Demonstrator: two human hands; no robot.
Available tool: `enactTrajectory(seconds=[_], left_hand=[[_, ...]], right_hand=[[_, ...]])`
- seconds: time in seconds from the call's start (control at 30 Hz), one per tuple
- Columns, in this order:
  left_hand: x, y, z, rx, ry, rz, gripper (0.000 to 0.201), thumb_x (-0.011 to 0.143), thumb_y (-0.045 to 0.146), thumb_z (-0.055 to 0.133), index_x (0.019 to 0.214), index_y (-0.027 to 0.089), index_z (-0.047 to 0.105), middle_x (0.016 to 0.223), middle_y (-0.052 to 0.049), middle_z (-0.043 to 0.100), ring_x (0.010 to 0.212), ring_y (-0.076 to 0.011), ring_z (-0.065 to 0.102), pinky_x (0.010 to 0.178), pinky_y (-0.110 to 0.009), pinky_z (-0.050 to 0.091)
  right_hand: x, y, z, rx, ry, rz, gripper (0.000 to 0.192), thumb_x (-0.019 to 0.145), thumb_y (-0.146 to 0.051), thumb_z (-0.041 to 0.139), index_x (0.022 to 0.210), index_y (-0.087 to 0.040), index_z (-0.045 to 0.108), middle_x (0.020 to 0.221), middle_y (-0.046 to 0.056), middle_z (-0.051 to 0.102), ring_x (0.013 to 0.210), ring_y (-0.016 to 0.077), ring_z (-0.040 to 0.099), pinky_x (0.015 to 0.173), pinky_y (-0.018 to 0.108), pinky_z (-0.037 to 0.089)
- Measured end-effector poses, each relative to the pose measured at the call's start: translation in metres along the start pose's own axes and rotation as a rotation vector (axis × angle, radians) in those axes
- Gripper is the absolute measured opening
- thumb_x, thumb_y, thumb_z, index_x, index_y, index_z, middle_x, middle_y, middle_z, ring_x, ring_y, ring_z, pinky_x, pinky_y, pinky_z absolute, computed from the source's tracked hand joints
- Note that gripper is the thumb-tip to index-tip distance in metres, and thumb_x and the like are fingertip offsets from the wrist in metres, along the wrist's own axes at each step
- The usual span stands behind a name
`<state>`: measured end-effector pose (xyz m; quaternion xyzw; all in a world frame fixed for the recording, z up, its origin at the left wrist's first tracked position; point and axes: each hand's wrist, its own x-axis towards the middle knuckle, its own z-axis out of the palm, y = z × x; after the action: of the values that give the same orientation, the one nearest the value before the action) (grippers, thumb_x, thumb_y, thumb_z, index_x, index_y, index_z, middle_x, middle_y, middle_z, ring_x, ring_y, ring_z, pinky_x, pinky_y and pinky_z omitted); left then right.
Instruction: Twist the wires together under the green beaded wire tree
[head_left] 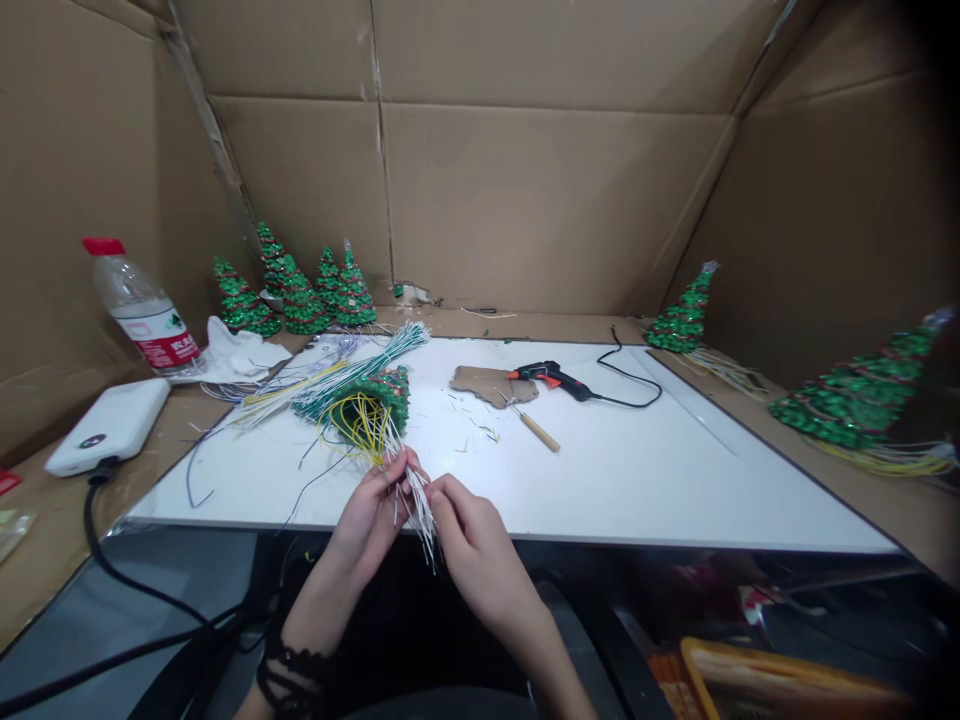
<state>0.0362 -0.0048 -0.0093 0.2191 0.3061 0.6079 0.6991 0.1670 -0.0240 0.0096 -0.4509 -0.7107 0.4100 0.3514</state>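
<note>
A small green tinsel Christmas tree [397, 390] lies on its side on the white board, its open base turned toward me. Yellow wires [346, 415] and white wires [421, 510] come out of that base. My left hand [375, 510] is closed around the bundle of white wires just in front of the tree. Close beside it, my right hand [472, 525] has its fingers pinched at the side of the same white wires; its fingertips are partly hidden. Behind the tree lies a bunch of loose green and white wires [375, 355].
A black glue gun [559, 378] rests on a cardboard scrap [472, 382], near a wooden-handled awl [541, 432]. Several finished trees [304, 300] stand back left; two more [682, 312] are at right. A bottle [154, 325] and white power bank [112, 425] sit left.
</note>
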Motion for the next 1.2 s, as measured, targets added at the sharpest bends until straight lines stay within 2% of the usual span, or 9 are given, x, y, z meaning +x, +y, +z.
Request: enactTrajectory(seconds=[0.17,0.33,0.5,0.7,0.93,1.07,1.2], left_hand=[[0.0,0.001,0.001,0.003,0.009,0.006,0.012,0.07,0.022,0.068,0.068,0.013,0.061,0.06,0.002,0.05,0.054,-0.0073,0.046,0.052,-0.017,0.041],[0.0,0.002,0.003,0.025,-0.018,0.009,0.013,0.071,0.022,0.067,0.065,0.013,0.059,0.058,0.002,0.048,0.052,-0.0074,0.044,0.049,-0.017,0.04],[0.0,0.003,0.004,-0.018,-0.009,-0.011,0.013,0.071,0.018,0.066,0.063,0.012,0.058,0.057,0.002,0.048,0.05,-0.0069,0.043,0.048,-0.017,0.04],[-0.001,0.005,0.005,-0.058,-0.02,-0.042,0.01,0.072,0.019,0.064,0.067,0.013,0.059,0.053,0.004,0.043,0.048,-0.0059,0.041,0.05,-0.016,0.04],[-0.004,0.004,0.007,-0.01,-0.04,-0.035,0.011,0.074,0.022,0.063,0.067,0.015,0.058,0.05,0.005,0.041,0.047,-0.0076,0.045,0.053,-0.02,0.044],[-0.004,0.004,0.008,-0.008,-0.007,-0.024,0.011,0.073,0.022,0.064,0.068,0.014,0.058,0.05,0.005,0.041,0.046,-0.0064,0.044,0.05,-0.018,0.041],[-0.004,0.005,0.008,0.004,0.016,-0.016,0.011,0.073,0.022,0.064,0.069,0.014,0.057,0.054,0.005,0.042,0.047,-0.0057,0.043,0.049,-0.016,0.039]], right_hand=[[0.0,0.001,-0.004,0.064,-0.042,-0.006,0.025,0.091,-0.033,0.035,0.07,-0.02,0.042,0.061,-0.004,0.044,0.056,0.0109,0.038,0.054,0.022,0.026],[0.004,0.004,-0.01,0.092,-0.086,-0.053,0.026,0.091,-0.031,0.035,0.068,-0.02,0.037,0.062,-0.004,0.042,0.059,0.0107,0.037,0.055,0.021,0.027],[0.007,0.003,-0.012,0.111,-0.151,-0.106,0.024,0.091,-0.027,0.035,0.069,-0.019,0.04,0.065,-0.004,0.044,0.061,0.0105,0.038,0.058,0.021,0.029],[0.006,0.002,-0.006,0.026,-0.066,-0.083,0.023,0.09,-0.027,0.036,0.069,-0.02,0.039,0.061,-0.004,0.043,0.057,0.0104,0.038,0.054,0.021,0.026],[0.005,0.0,-0.002,-0.037,-0.025,-0.089,0.016,0.083,-0.024,0.044,0.069,-0.02,0.037,0.055,-0.006,0.039,0.049,0.0093,0.035,0.048,0.021,0.022],[0.005,-0.001,-0.002,0.012,-0.003,-0.081,0.018,0.085,-0.028,0.043,0.069,-0.02,0.041,0.057,-0.005,0.042,0.05,0.0097,0.036,0.048,0.021,0.024],[0.004,-0.002,-0.003,0.197,-0.053,-0.029,0.021,0.088,-0.032,0.04,0.073,-0.019,0.045,0.06,-0.004,0.043,0.053,0.01,0.037,0.05,0.021,0.028]])
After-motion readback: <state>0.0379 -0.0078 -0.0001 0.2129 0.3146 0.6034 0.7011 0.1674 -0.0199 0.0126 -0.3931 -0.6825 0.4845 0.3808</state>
